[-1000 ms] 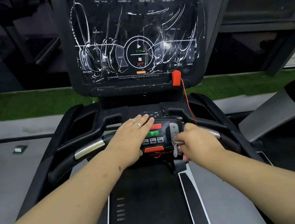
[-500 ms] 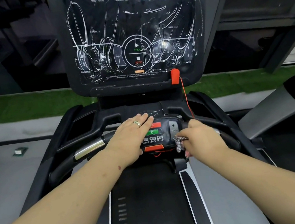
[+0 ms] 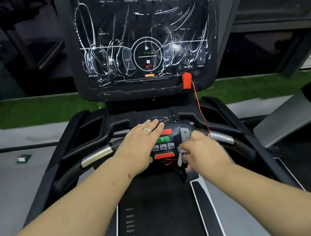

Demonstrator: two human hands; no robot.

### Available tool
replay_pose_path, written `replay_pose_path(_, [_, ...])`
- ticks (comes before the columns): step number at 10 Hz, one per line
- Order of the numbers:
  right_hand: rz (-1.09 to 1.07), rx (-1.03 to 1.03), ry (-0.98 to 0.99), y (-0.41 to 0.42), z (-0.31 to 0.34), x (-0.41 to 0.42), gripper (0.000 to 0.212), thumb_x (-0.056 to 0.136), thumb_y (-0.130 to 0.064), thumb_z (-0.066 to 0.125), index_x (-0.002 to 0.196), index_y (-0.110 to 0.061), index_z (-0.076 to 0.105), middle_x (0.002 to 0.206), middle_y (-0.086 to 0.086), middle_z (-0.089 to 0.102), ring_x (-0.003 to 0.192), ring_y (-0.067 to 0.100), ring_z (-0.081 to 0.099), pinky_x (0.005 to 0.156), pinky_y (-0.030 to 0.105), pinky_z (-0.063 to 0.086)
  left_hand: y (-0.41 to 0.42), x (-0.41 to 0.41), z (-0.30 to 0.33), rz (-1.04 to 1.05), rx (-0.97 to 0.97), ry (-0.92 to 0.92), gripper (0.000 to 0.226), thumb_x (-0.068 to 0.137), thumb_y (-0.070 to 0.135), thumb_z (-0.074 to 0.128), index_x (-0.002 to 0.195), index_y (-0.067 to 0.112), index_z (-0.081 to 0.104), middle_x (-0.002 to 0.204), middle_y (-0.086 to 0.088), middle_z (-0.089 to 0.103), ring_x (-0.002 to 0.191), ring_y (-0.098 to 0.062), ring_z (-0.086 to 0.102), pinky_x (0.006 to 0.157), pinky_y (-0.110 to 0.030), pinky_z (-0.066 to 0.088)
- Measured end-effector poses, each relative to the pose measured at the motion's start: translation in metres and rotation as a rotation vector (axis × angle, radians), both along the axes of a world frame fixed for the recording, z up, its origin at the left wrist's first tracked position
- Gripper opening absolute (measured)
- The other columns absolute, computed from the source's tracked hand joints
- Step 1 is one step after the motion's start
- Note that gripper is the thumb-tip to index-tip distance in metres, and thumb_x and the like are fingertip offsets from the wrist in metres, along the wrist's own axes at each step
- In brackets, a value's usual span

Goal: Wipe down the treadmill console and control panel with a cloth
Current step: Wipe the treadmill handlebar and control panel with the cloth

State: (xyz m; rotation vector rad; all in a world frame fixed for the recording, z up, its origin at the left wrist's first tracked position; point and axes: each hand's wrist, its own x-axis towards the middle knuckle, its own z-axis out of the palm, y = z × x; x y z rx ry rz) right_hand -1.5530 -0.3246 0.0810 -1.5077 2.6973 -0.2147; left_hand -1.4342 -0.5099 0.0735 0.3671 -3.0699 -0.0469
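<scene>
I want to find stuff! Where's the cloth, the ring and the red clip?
cloth [image 3: 180, 156], head view, hanging striped end.
ring [image 3: 147, 129], head view, band on left hand finger.
red clip [image 3: 187, 80], head view, its body.

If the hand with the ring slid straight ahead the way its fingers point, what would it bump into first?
The left hand lies flat on the control panel, fingers pointing forward and a bit right. Just past the fingertips is a black ledge with white smears. It would probably meet that first, well before the console, though depth is hard to judge.
</scene>
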Motion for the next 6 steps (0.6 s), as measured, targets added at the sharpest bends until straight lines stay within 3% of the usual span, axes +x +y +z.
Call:
replay_pose_path(1, [0.044, 0.028, -0.044, 0.0, 0.004, -0.001, 0.031, 0.092, -0.022, 0.061, 0.121, -0.025, 0.072, 0.109, 0.002, 0.049, 0.098, 0.028, 0.063, 0.081, 0.037, 0.054, 0.0, 0.001, 0.0, -0.003, -0.005, 0.004, 0.118, 0.08, 0.025, 0.085, 0.164, 0.024, 0.001, 0.172, -0.001, 0.003, 0.158, -0.021, 0.003, 0.128, -0.036, 0.006])
replay_pose_path(2, [-0.078, -0.042, -0.063, 0.003, 0.012, -0.02, 0.028, 0.091, -0.017, 0.062, 0.116, -0.023, 0.074, 0.103, 0.001, 0.048, 0.083, 0.024, 0.068, 0.079, 0.034, 0.055, -0.001, 0.001, -0.001, -0.006, -0.005, 0.005, 0.118, 0.08, 0.024, 0.085, 0.164, 0.023, 0.001, 0.172, -0.001, 0.003, 0.158, -0.021, 0.003, 0.128, -0.035, 0.005])
replay_pose_path(4, [0.063, 0.031, -0.029, 0.0, 0.002, 0.007, 0.03, 0.093, -0.021, 0.059, 0.119, -0.023, 0.072, 0.106, 0.002, 0.047, 0.097, 0.029, 0.062, 0.077, 0.036, 0.052, 0.0, 0.001, 0.0, -0.008, -0.005, 0.002, 0.118, 0.081, 0.025, 0.085, 0.164, 0.023, 0.001, 0.172, -0.001, 0.003, 0.158, -0.021, 0.003, 0.128, -0.036, 0.006])
replay_pose_path(5, [-0.047, -0.037, -0.061, 0.0, 0.01, -0.015, 0.028, 0.091, -0.018, 0.061, 0.114, -0.024, 0.075, 0.103, 0.002, 0.047, 0.087, 0.027, 0.066, 0.079, 0.035, 0.054, -0.001, 0.0, 0.0, -0.01, -0.008, 0.002, 0.118, 0.081, 0.025, 0.085, 0.164, 0.023, 0.001, 0.172, -0.001, 0.003, 0.158, -0.021, 0.004, 0.128, -0.037, 0.007])
replay_pose_path(6, [-0.101, -0.076, 0.012, -0.002, 0.006, -0.016, 0.027, 0.09, -0.019, 0.061, 0.113, -0.023, 0.075, 0.102, 0.004, 0.048, 0.094, 0.032, 0.062, 0.079, 0.037, 0.053, -0.001, 0.001, 0.0, -0.011, 0.002, 0.007, 0.117, 0.081, 0.023, 0.084, 0.164, 0.023, 0.001, 0.172, -0.002, 0.003, 0.158, -0.021, 0.003, 0.128, -0.036, 0.006])
